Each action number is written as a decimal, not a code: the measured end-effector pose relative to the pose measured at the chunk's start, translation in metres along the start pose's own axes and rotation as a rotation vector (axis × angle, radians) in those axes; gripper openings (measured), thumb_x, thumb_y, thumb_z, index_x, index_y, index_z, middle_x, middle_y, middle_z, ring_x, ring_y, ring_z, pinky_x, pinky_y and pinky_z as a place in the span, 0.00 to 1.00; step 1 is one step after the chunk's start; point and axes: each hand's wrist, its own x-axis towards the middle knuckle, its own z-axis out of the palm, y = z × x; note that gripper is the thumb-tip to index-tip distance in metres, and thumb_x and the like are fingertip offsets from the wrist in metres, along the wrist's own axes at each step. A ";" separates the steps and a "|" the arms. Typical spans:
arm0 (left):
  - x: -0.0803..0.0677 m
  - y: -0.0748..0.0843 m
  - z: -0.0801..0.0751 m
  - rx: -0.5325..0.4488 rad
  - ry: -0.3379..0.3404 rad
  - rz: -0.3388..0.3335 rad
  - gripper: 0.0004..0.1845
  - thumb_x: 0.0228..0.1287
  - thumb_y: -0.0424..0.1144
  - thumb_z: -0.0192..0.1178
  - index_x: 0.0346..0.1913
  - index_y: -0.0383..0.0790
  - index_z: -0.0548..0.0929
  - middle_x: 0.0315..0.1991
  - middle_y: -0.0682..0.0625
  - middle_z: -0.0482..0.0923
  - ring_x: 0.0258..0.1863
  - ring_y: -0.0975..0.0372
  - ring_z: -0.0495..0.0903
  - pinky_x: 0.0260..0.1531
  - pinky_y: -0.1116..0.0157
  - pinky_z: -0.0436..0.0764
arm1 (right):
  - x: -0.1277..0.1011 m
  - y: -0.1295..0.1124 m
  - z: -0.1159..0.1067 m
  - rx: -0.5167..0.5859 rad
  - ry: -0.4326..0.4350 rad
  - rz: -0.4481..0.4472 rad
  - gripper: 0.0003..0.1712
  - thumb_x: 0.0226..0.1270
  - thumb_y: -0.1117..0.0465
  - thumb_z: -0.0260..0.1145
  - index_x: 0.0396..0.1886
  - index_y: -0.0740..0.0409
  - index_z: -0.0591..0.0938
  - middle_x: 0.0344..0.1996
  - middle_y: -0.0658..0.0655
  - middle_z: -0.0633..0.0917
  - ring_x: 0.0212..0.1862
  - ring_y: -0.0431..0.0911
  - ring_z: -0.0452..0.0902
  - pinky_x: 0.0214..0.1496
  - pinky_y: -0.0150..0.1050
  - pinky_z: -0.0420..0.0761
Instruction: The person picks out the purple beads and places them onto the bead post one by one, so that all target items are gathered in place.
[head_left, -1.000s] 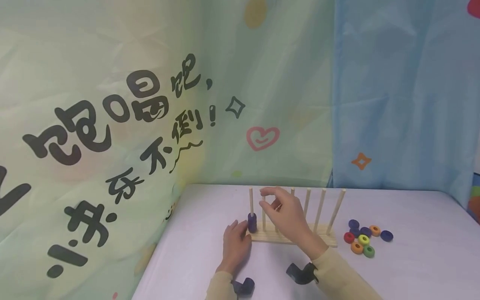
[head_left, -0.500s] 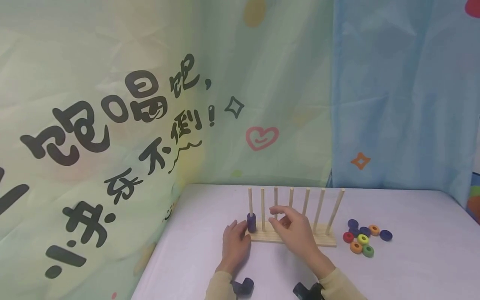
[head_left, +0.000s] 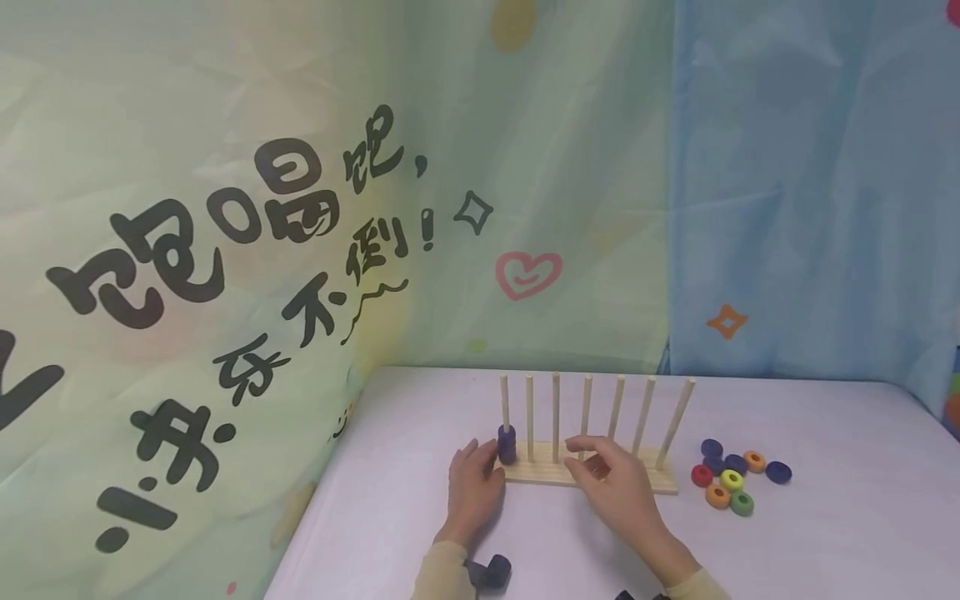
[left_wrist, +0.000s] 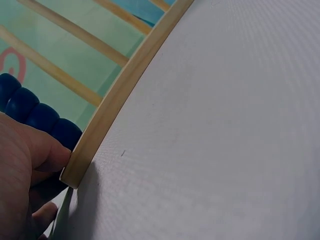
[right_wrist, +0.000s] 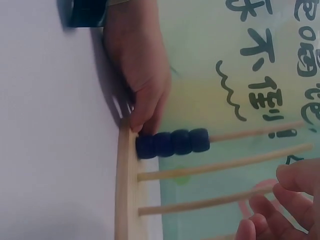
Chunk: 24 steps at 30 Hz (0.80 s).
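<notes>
1. A big pale green cloth (head_left: 592, 167) with black writing is hanging at the far side and the left, and a blue cloth (head_left: 810, 208) is hanging on the far right.
2. A table (head_left: 840, 550) is sitting below, wearing a white cover.
3. A wooden peg rack (head_left: 543, 475) is standing in the middle of the table, and its seven pegs are pointing up.
4. The right hand (head_left: 621, 490) is reaching in from the near side, in front of the middle pegs. Its thumb and fingers are bending, but the tips are staying apart. I cannot tell if it is touching a peg.
5. The left hand (head_left: 477, 485) is pinching the left end of the rack, its thumb pressing on the wood.
6. Four dark blue beads (head_left: 507, 446) are sitting in a stack at the bottom of the leftmost peg, just beside the left hand.
7. Nine loose beads (head_left: 731, 481) are lying right of the rack: four dark blue, two orange, one red, one yellow, one green.
</notes>
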 end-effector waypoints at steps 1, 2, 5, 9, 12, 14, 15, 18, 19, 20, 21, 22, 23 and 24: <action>0.000 0.001 0.000 -0.001 -0.002 0.000 0.21 0.52 0.35 0.57 0.53 0.42 0.78 0.52 0.50 0.77 0.60 0.50 0.66 0.64 0.48 0.54 | -0.002 0.002 -0.001 -0.001 0.001 0.007 0.13 0.51 0.61 0.70 0.39 0.46 0.82 0.36 0.43 0.83 0.27 0.37 0.75 0.27 0.29 0.77; 0.000 0.001 -0.001 -0.001 -0.004 0.000 0.21 0.52 0.35 0.56 0.53 0.42 0.78 0.52 0.50 0.77 0.60 0.50 0.66 0.64 0.48 0.54 | -0.003 0.004 -0.002 -0.001 0.003 0.015 0.13 0.51 0.61 0.70 0.38 0.45 0.82 0.36 0.42 0.83 0.27 0.37 0.75 0.28 0.29 0.77; 0.000 0.003 -0.002 0.001 -0.014 -0.014 0.21 0.52 0.35 0.56 0.53 0.42 0.78 0.52 0.50 0.77 0.61 0.50 0.66 0.64 0.49 0.53 | -0.008 0.012 -0.004 -0.016 0.000 0.042 0.13 0.51 0.61 0.70 0.38 0.45 0.82 0.35 0.41 0.83 0.28 0.37 0.76 0.29 0.29 0.77; 0.000 0.004 -0.002 0.008 -0.026 -0.029 0.21 0.53 0.35 0.55 0.53 0.42 0.77 0.53 0.50 0.77 0.61 0.50 0.65 0.65 0.49 0.53 | -0.014 0.022 -0.007 -0.048 0.003 0.075 0.12 0.52 0.60 0.69 0.39 0.47 0.82 0.37 0.42 0.83 0.29 0.37 0.76 0.30 0.29 0.78; 0.000 0.003 -0.002 0.008 -0.022 -0.029 0.21 0.53 0.35 0.55 0.53 0.42 0.77 0.53 0.50 0.77 0.61 0.50 0.65 0.64 0.49 0.53 | -0.016 0.027 -0.009 -0.070 0.007 0.097 0.12 0.52 0.60 0.69 0.39 0.48 0.82 0.38 0.43 0.83 0.30 0.37 0.76 0.31 0.29 0.78; 0.000 0.003 -0.004 0.003 -0.014 -0.030 0.21 0.53 0.35 0.55 0.53 0.41 0.77 0.53 0.50 0.77 0.61 0.50 0.65 0.65 0.49 0.53 | -0.018 0.030 -0.010 -0.080 0.010 0.111 0.12 0.53 0.59 0.69 0.39 0.48 0.82 0.38 0.44 0.83 0.30 0.37 0.76 0.31 0.29 0.77; -0.001 0.003 -0.004 0.000 -0.011 -0.034 0.21 0.52 0.35 0.56 0.53 0.41 0.77 0.53 0.50 0.77 0.61 0.50 0.65 0.65 0.49 0.53 | -0.018 0.031 -0.010 -0.085 0.013 0.117 0.12 0.53 0.59 0.69 0.39 0.48 0.82 0.38 0.44 0.83 0.31 0.37 0.76 0.32 0.29 0.77; -0.001 0.001 -0.004 -0.001 -0.009 -0.032 0.21 0.53 0.35 0.56 0.53 0.42 0.77 0.53 0.50 0.77 0.61 0.50 0.65 0.65 0.49 0.52 | -0.020 0.036 -0.012 -0.096 0.032 0.149 0.11 0.54 0.59 0.68 0.39 0.49 0.82 0.38 0.45 0.84 0.31 0.37 0.77 0.33 0.27 0.78; -0.001 0.000 -0.003 0.001 -0.012 -0.032 0.21 0.53 0.35 0.56 0.53 0.42 0.77 0.53 0.50 0.77 0.61 0.51 0.65 0.65 0.49 0.52 | -0.021 0.038 -0.012 -0.096 0.039 0.161 0.11 0.54 0.59 0.68 0.39 0.49 0.82 0.38 0.45 0.84 0.31 0.37 0.77 0.33 0.27 0.78; -0.001 -0.001 -0.002 0.005 -0.014 -0.028 0.21 0.53 0.35 0.56 0.53 0.42 0.78 0.53 0.50 0.77 0.61 0.51 0.65 0.65 0.49 0.52 | -0.023 0.040 -0.013 -0.106 0.044 0.177 0.12 0.54 0.59 0.68 0.40 0.48 0.82 0.37 0.45 0.84 0.32 0.37 0.77 0.33 0.27 0.78; -0.001 -0.001 -0.002 0.009 -0.018 -0.024 0.21 0.53 0.35 0.56 0.53 0.43 0.78 0.53 0.51 0.77 0.61 0.51 0.65 0.65 0.50 0.52 | -0.024 0.043 -0.014 -0.121 0.049 0.186 0.12 0.54 0.59 0.68 0.40 0.48 0.82 0.37 0.45 0.84 0.32 0.38 0.77 0.34 0.27 0.78; -0.001 -0.001 -0.001 0.011 -0.019 -0.018 0.21 0.53 0.35 0.56 0.53 0.43 0.78 0.53 0.51 0.77 0.61 0.51 0.65 0.65 0.50 0.52 | -0.025 0.046 -0.015 -0.142 0.052 0.194 0.12 0.54 0.59 0.68 0.40 0.48 0.82 0.37 0.45 0.84 0.32 0.38 0.77 0.34 0.27 0.78; 0.000 -0.001 -0.001 0.007 -0.020 -0.012 0.21 0.53 0.35 0.56 0.53 0.43 0.78 0.52 0.50 0.77 0.61 0.51 0.65 0.65 0.49 0.52 | -0.027 0.049 -0.016 -0.168 0.052 0.202 0.12 0.54 0.59 0.68 0.40 0.47 0.82 0.37 0.46 0.84 0.33 0.38 0.77 0.34 0.28 0.79; 0.000 -0.002 0.000 0.010 -0.019 -0.005 0.21 0.53 0.35 0.56 0.53 0.43 0.78 0.52 0.50 0.77 0.61 0.51 0.65 0.65 0.49 0.53 | -0.028 0.052 -0.018 -0.191 0.054 0.203 0.12 0.54 0.59 0.68 0.40 0.47 0.82 0.37 0.46 0.84 0.33 0.38 0.77 0.34 0.29 0.79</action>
